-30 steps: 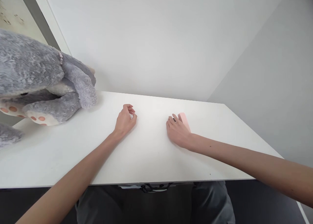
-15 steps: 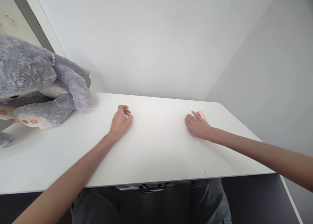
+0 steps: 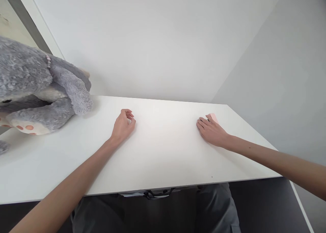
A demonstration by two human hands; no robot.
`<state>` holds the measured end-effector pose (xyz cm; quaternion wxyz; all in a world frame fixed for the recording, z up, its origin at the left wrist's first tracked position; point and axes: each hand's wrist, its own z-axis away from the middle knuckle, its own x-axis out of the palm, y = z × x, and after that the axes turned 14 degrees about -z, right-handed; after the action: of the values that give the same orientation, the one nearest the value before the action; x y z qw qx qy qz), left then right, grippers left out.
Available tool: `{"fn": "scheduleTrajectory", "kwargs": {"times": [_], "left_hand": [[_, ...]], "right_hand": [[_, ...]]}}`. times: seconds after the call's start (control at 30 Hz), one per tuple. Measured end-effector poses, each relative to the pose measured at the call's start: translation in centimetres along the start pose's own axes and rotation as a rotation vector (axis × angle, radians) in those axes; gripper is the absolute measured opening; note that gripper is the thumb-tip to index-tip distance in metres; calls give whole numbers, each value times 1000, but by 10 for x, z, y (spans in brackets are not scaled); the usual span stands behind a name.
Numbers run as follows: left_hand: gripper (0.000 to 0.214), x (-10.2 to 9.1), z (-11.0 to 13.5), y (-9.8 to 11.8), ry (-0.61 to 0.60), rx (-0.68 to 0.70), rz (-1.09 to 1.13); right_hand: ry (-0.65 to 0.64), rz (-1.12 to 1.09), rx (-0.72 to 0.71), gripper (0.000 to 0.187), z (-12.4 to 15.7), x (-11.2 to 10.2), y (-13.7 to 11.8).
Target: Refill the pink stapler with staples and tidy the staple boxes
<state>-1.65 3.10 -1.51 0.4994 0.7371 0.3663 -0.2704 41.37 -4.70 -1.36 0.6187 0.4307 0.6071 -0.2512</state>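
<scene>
My right hand (image 3: 211,131) lies on the white table (image 3: 163,148) near its right side, fingers wrapped over a small pink block-like object (image 3: 213,117) of which only the far end shows. My left hand (image 3: 123,125) rests on the table left of centre, its fingers loosely curled inward with nothing visible inside them. The two hands are well apart.
A large grey plush toy (image 3: 38,90) with pink-padded paws lies on the table's left end. White walls close off the back and the right side. My grey-trousered legs (image 3: 158,212) show under the near edge.
My right hand has slid to the right across the table with the pink object under it. My left hand has stayed in place. The camera view drifted slightly.
</scene>
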Motion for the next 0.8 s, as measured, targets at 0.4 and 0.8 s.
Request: {"fn": "scheduleTrajectory", "kwargs": {"times": [0.4, 0.8], "left_hand": [[29, -1, 2, 3, -12, 35, -34], [23, -4, 6, 9, -100, 100, -143]], "right_hand": [[42, -442, -46, 52, 6, -13, -86], [46, -817, 78, 56, -14, -4, -96]]}}
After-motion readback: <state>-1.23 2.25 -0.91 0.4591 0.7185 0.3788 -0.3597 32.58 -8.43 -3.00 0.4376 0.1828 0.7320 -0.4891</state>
